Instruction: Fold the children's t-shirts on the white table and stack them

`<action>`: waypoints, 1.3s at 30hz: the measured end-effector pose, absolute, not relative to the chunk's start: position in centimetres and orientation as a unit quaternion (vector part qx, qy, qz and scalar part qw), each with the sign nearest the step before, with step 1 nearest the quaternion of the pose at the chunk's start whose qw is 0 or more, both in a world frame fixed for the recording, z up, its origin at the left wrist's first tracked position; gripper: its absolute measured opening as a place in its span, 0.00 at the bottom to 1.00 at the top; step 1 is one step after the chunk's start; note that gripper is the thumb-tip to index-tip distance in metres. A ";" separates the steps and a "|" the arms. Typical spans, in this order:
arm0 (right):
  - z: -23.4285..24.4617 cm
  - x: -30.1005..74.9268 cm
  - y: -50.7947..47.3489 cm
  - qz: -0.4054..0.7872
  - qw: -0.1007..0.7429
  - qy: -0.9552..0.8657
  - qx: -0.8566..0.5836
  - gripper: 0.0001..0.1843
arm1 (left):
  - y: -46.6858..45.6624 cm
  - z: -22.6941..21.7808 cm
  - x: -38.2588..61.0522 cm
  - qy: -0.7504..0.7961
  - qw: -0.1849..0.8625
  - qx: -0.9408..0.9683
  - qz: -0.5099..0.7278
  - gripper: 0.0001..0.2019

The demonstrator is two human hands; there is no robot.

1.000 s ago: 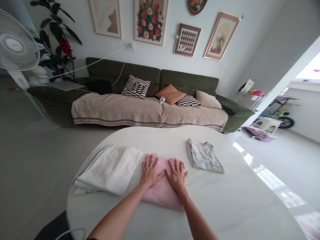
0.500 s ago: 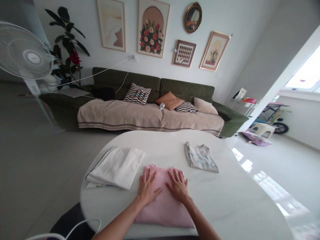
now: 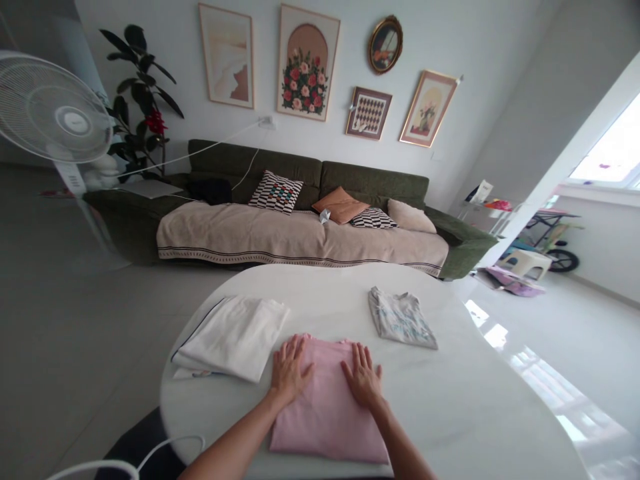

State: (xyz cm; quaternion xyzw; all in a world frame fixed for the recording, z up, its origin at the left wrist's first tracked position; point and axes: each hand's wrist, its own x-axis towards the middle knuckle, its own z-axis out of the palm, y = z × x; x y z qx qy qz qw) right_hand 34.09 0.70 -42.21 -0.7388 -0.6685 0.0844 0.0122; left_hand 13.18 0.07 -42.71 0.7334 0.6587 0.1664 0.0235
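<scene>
Pink folded garment [image 3: 327, 407] under both palms, lying on the near edge of the white round table [image 3: 465, 400]. Left hand [image 3: 290, 369] flat, fingers spread, pressing its upper left part. Right hand [image 3: 363, 375] flat and spread likewise on the upper right; the two hands apart, gripping nothing. White folded cloth [image 3: 234, 335] just beside the left hand. Grey printed shirt [image 3: 400, 319], folded, lies further back to the right. Green sofa [image 3: 310, 207] beyond the table.

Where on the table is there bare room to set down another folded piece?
Widest bare stretch: right of the pink cloth, below the grey shirt. Another lies at the far rim, beyond the white fabric. Crowded: near left, where left hand and right hand press the pink cloth.
</scene>
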 end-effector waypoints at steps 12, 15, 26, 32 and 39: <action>-43.3 27.5 -8.2 0.061 0.077 -0.745 -0.660 0.28 | -7.1 -42.2 14.6 0.584 0.063 0.790 0.176 0.26; -44.0 27.7 -8.9 0.063 0.082 -0.752 -0.652 0.27 | -7.8 -43.3 13.9 0.584 0.036 0.789 0.186 0.24; -41.9 33.2 -9.2 0.055 0.084 -0.690 -0.717 0.29 | -7.0 -42.5 11.9 0.649 0.038 0.749 0.130 0.25; -43.3 35.1 -10.2 0.056 0.141 -0.582 -0.799 0.26 | -9.3 -40.6 12.4 0.654 0.078 0.747 0.093 0.25; -42.5 36.6 -9.9 0.337 0.265 -0.468 -0.773 0.12 | -9.8 -39.3 15.9 0.643 0.138 0.746 0.105 0.25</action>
